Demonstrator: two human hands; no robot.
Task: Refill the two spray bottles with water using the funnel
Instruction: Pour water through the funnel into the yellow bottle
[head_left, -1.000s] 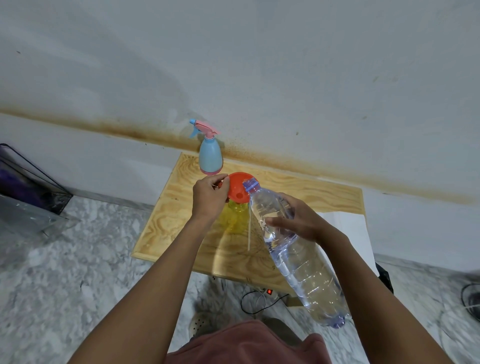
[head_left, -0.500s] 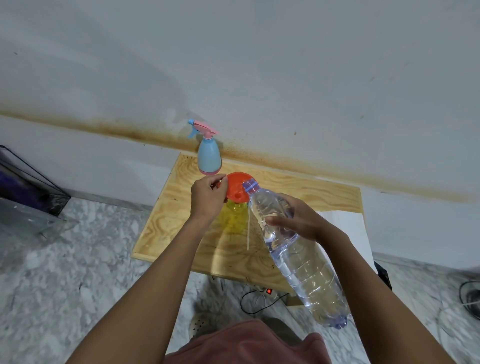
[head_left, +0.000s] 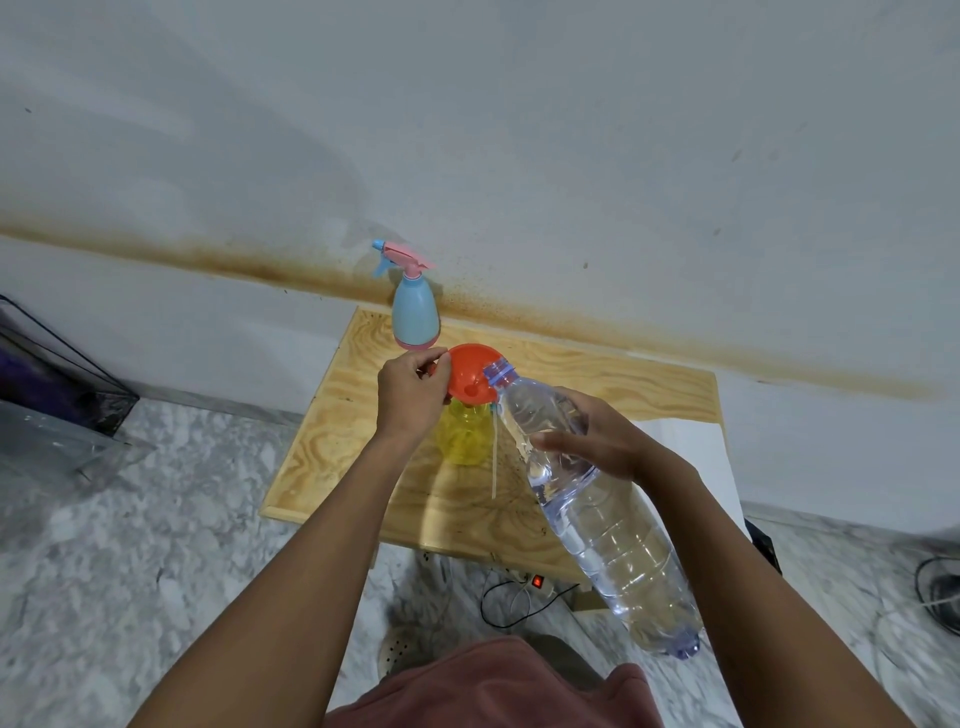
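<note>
An orange funnel (head_left: 470, 376) sits in the neck of a yellow spray bottle (head_left: 462, 434) standing on the wooden table (head_left: 597, 384). My left hand (head_left: 413, 395) pinches the funnel's left rim. A large clear water bottle (head_left: 597, 509) is tilted with its blue-ringed mouth at the funnel's right edge; my right hand (head_left: 597, 439) grips its upper part. A blue spray bottle (head_left: 413, 314) with a pink trigger head stands upright at the table's back edge, behind the funnel. A thin white tube (head_left: 494, 457) hangs beside the yellow bottle.
The table stands against a stained white wall. On the marble floor beneath lie a power strip (head_left: 535, 581) with a red switch and cables. A dark wire-framed container (head_left: 57, 384) sits at the far left, and a white panel (head_left: 691, 457) flanks the table's right side.
None of the bottles or hands has visibly shifted; only the camera view moved slightly.
</note>
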